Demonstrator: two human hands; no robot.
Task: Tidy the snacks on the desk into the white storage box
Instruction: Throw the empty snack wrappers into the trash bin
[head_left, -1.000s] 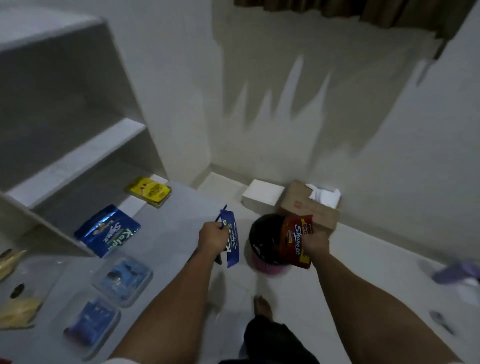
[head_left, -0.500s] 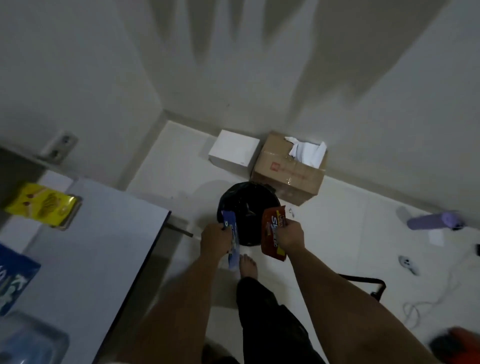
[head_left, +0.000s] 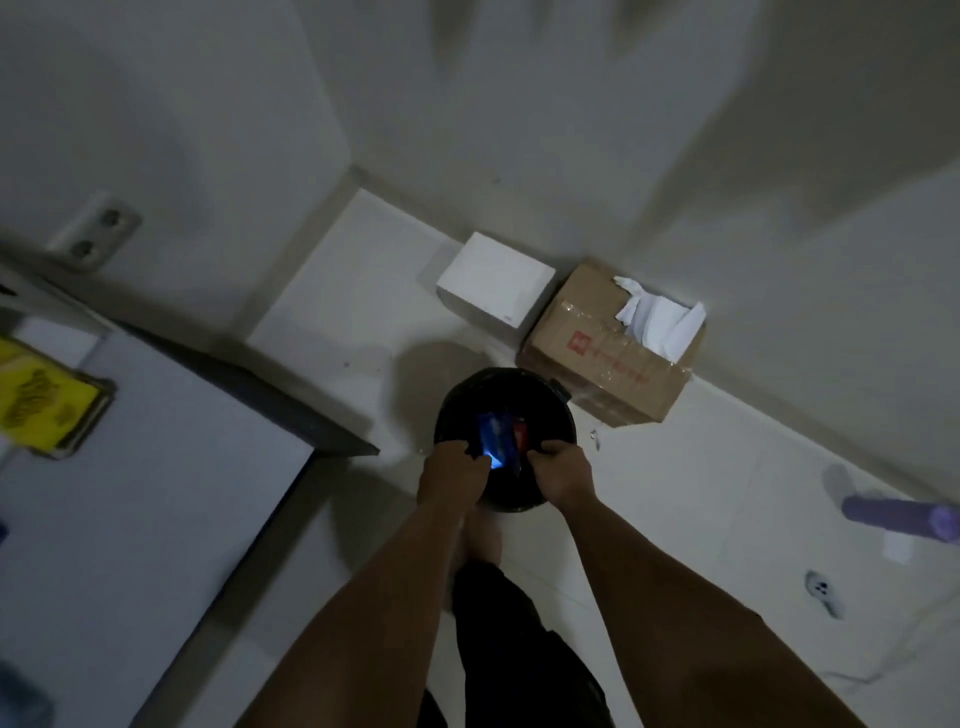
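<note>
Both my hands reach down into a round black bin (head_left: 556, 410) on the floor. My left hand (head_left: 453, 475) is curled at the bin's near rim, fingertips on a blue snack wrapper (head_left: 492, 441) inside the bin. My right hand (head_left: 563, 475) is curled beside it, next to a red snack wrapper (head_left: 520, 432) that is also down in the bin. A closed white box (head_left: 493, 280) stands on the floor behind the bin, against the wall. A yellow snack packet (head_left: 41, 408) lies on the white desk (head_left: 156, 493) at the left.
A brown cardboard box (head_left: 608, 364) with white paper in it stands right of the white box. A purple bottle (head_left: 898, 517) lies on the floor at the right. A wall socket (head_left: 93, 228) is above the desk's far corner. My foot and leg are below the bin.
My view turned from the desk down to the floor. Both hands dropped with the blue and red wrappers from above the bin into its opening.
</note>
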